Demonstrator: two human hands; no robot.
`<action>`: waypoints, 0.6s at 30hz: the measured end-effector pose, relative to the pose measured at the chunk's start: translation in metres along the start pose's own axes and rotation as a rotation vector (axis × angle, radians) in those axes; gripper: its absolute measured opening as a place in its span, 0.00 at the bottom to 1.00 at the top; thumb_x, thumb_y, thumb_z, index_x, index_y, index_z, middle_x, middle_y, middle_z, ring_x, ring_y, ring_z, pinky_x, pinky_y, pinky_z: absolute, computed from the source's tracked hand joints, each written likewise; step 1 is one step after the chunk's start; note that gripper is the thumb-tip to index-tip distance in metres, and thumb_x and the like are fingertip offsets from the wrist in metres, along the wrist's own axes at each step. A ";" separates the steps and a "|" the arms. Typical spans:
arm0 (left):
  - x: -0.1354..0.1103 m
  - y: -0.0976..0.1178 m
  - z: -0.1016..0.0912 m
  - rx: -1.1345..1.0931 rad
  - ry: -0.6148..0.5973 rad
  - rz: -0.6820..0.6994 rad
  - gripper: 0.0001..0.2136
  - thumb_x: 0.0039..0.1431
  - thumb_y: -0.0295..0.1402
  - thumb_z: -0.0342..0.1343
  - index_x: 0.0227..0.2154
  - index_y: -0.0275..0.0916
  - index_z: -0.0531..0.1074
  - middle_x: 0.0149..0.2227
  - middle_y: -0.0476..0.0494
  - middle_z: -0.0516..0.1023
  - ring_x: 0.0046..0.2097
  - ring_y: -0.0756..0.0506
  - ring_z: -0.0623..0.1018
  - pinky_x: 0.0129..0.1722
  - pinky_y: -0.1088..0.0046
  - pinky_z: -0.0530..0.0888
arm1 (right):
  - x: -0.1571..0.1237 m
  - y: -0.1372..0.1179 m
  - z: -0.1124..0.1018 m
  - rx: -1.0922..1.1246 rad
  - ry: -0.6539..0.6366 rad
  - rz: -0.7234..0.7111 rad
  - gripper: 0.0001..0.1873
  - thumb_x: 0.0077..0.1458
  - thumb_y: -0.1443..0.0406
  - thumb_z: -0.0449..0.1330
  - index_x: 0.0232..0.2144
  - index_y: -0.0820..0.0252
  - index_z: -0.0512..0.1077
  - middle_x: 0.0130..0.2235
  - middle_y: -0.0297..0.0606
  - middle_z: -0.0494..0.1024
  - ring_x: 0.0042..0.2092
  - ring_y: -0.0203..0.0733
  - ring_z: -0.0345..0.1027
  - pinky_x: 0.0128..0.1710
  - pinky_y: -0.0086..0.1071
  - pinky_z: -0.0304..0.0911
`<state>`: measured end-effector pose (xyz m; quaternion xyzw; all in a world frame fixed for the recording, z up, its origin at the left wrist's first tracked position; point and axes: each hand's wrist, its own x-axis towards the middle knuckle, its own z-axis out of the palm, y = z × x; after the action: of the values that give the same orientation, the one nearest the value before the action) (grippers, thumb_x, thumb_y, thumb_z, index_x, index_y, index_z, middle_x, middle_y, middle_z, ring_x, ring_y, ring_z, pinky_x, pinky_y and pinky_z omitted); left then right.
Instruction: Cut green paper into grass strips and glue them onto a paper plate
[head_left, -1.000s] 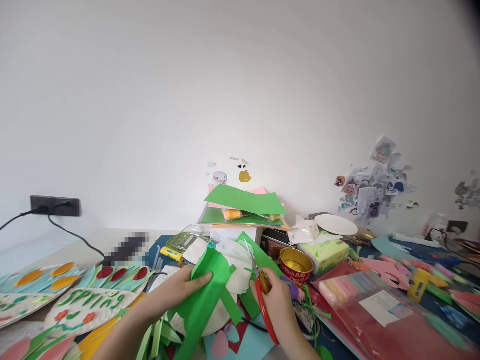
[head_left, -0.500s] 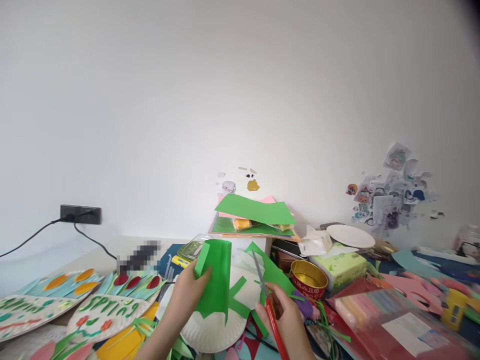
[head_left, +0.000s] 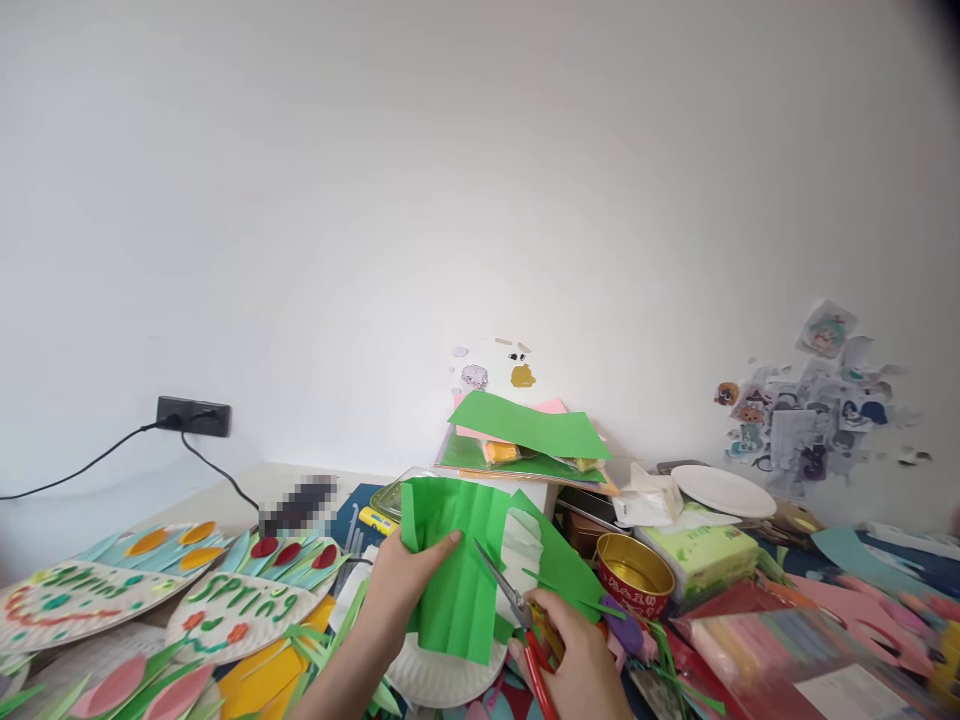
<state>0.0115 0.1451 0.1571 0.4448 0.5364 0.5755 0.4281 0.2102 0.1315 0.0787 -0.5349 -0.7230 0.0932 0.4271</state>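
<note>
Right grip [head_left: 576, 655]: scissors [head_left: 517, 605] | green paper [head_left: 461, 595] partly hides plate [head_left: 442, 682] | tin [head_left: 646, 603] nearby

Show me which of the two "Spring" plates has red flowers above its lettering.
The plate nearer the left hand: its three flowers above the lettering are red, while those on the other plate are orange.

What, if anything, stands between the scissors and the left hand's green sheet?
Nothing visible: the scissors in the right hand show in front of the green sheet. The left hand grips it left of their tip.
</note>
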 end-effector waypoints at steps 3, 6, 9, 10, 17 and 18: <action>-0.001 0.002 -0.004 -0.071 0.134 0.050 0.18 0.41 0.41 0.62 0.34 0.36 0.71 0.38 0.36 0.80 0.37 0.37 0.79 0.32 0.65 0.77 | -0.001 -0.001 0.001 0.012 -0.022 0.029 0.19 0.42 0.63 0.57 0.40 0.57 0.73 0.32 0.40 0.77 0.29 0.45 0.69 0.30 0.31 0.62; 0.000 0.003 -0.011 -0.150 0.314 0.123 0.20 0.42 0.43 0.61 0.37 0.36 0.71 0.40 0.36 0.79 0.39 0.37 0.79 0.32 0.65 0.77 | -0.004 -0.002 0.005 -0.006 -0.030 0.032 0.21 0.38 0.63 0.59 0.40 0.56 0.73 0.34 0.41 0.78 0.30 0.46 0.70 0.31 0.31 0.62; 0.003 0.003 -0.017 -0.244 0.425 0.164 0.22 0.43 0.43 0.60 0.41 0.36 0.70 0.45 0.35 0.77 0.43 0.37 0.77 0.34 0.66 0.78 | -0.006 -0.003 0.007 -0.035 -0.010 0.009 0.22 0.36 0.63 0.60 0.39 0.54 0.73 0.36 0.41 0.78 0.30 0.47 0.70 0.32 0.32 0.62; 0.003 0.003 -0.019 -0.263 0.450 0.174 0.23 0.44 0.43 0.60 0.42 0.36 0.70 0.46 0.35 0.76 0.44 0.37 0.77 0.35 0.66 0.78 | -0.006 -0.004 0.008 -0.035 -0.005 0.011 0.21 0.36 0.63 0.60 0.38 0.53 0.73 0.36 0.40 0.78 0.30 0.47 0.69 0.32 0.32 0.62; -0.002 0.004 -0.011 -0.320 0.424 0.146 0.24 0.46 0.42 0.60 0.46 0.37 0.68 0.49 0.37 0.74 0.47 0.37 0.75 0.39 0.65 0.78 | -0.005 0.004 0.013 0.165 -0.064 0.058 0.23 0.39 0.59 0.59 0.41 0.57 0.72 0.31 0.40 0.76 0.30 0.45 0.68 0.30 0.30 0.62; -0.004 0.004 -0.009 -0.334 0.394 0.131 0.24 0.46 0.42 0.60 0.46 0.37 0.68 0.49 0.37 0.74 0.47 0.38 0.75 0.38 0.65 0.78 | -0.005 0.006 0.015 0.202 -0.052 0.052 0.23 0.39 0.58 0.59 0.41 0.59 0.72 0.29 0.39 0.75 0.29 0.44 0.68 0.29 0.30 0.62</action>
<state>0.0038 0.1388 0.1606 0.2809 0.4771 0.7581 0.3447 0.2038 0.1342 0.0630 -0.5053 -0.7066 0.1902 0.4574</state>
